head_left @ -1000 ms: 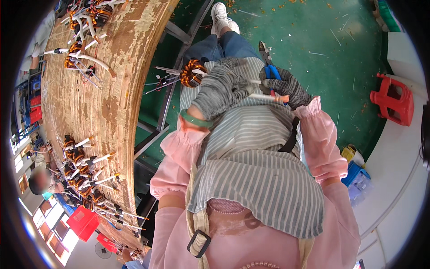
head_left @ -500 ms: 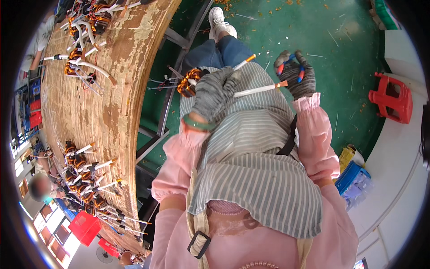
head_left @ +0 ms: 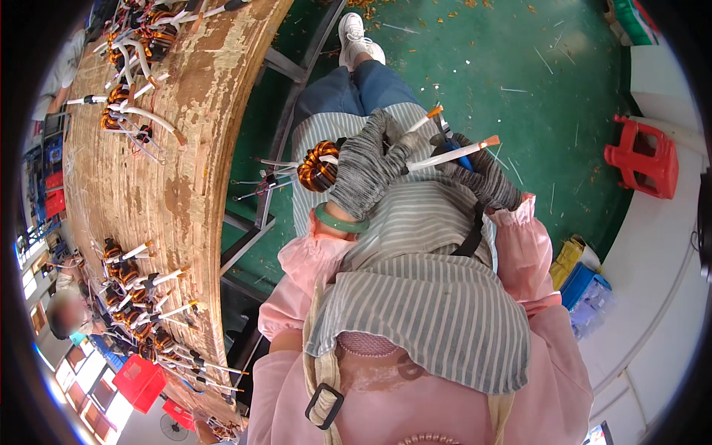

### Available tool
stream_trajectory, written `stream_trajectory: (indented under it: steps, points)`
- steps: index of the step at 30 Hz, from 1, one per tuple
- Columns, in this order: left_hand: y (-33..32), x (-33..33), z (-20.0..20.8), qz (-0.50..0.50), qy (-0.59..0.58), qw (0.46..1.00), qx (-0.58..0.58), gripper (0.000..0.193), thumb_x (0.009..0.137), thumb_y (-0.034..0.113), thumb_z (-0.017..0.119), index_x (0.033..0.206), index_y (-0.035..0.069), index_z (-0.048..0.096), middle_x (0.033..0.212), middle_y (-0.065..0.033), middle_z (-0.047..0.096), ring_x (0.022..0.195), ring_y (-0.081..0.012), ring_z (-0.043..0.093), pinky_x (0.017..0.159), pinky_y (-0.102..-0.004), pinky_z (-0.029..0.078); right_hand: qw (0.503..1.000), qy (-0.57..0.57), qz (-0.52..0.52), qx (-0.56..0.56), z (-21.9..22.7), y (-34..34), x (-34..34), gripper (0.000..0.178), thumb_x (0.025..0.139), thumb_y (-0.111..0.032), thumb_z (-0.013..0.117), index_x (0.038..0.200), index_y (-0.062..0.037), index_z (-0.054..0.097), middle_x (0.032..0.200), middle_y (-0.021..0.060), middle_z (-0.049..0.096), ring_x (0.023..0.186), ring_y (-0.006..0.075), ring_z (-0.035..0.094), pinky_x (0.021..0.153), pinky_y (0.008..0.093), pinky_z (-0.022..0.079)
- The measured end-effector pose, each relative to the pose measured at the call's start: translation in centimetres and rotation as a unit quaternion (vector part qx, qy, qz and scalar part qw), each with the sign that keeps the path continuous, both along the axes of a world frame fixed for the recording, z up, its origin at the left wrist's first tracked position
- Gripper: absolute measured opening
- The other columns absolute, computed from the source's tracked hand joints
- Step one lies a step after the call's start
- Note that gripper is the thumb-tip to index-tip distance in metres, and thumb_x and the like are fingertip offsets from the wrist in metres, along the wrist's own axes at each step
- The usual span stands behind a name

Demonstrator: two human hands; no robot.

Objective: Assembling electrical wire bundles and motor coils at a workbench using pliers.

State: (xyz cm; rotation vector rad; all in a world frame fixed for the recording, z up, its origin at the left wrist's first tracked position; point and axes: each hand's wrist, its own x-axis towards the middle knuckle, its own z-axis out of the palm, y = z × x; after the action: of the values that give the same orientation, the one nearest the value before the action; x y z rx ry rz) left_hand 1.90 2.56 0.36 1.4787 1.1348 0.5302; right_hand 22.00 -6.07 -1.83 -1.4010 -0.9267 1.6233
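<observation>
My left hand (head_left: 368, 165), in a grey knitted glove, is closed around the white-sleeved leads of a copper-wound ring coil (head_left: 317, 167). The coil sticks out on the left of the fist, with several thin wires beyond it. Two thick white leads point right from the hand: an upper lead (head_left: 424, 120) with an orange-copper tip, and a lower lead (head_left: 456, 154) with bare copper at its end. My right hand (head_left: 486, 176), gloved alike, grips pliers (head_left: 464, 160) with blue handles, partly hidden behind the lower lead. Their jaws are close to the upper lead's tip; whether they touch it I cannot tell.
A worn wooden bench (head_left: 178, 178) runs along the left, carrying several similar coils (head_left: 133, 297) with white leads. At the right stands a red plastic stool (head_left: 644, 156). Wire scraps lie on the green floor (head_left: 512, 59). Another person (head_left: 70, 311) is at the far left.
My right hand has come left and down with the pliers, whose jaws are now by the upper lead's tip. My left hand and the coil have shifted slightly right.
</observation>
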Motion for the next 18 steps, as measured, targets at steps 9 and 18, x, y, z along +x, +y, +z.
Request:
stream_trajectory:
  steps: [9, 18]
  points:
    - [-0.3, 0.3, 1.0, 0.015, -0.087, 0.994, -0.064, 0.019, 0.088, 0.011, 0.057, 0.105, 0.004, 0.059, 0.073, 0.003, 0.052, 0.064, -0.0031, 0.044, 0.054, -0.019, 0.038, 1.0, 0.019, -0.002, 0.01, 0.0, -0.5, -0.1, 0.055, 0.083, -0.015, 0.065, 0.13, -0.0018, 0.04, 0.122, 0.0066, 0.052, 0.11, 0.0145, 0.049, 0.096, 0.0295, 0.037]
    - [-0.3, 0.7, 1.6, 0.001, -0.087, 0.995, -0.045, 0.022, 0.088, 0.011, 0.057, 0.108, 0.002, 0.059, 0.076, 0.003, 0.055, 0.064, -0.003, 0.046, 0.055, -0.0184, 0.039, 0.997, 0.038, 0.005, 0.069, -0.2, -0.3, 0.2, 0.053, 0.083, -0.011, 0.062, 0.13, -0.0019, 0.04, 0.111, 0.004, 0.055, 0.101, 0.0114, 0.051, 0.09, 0.026, 0.041]
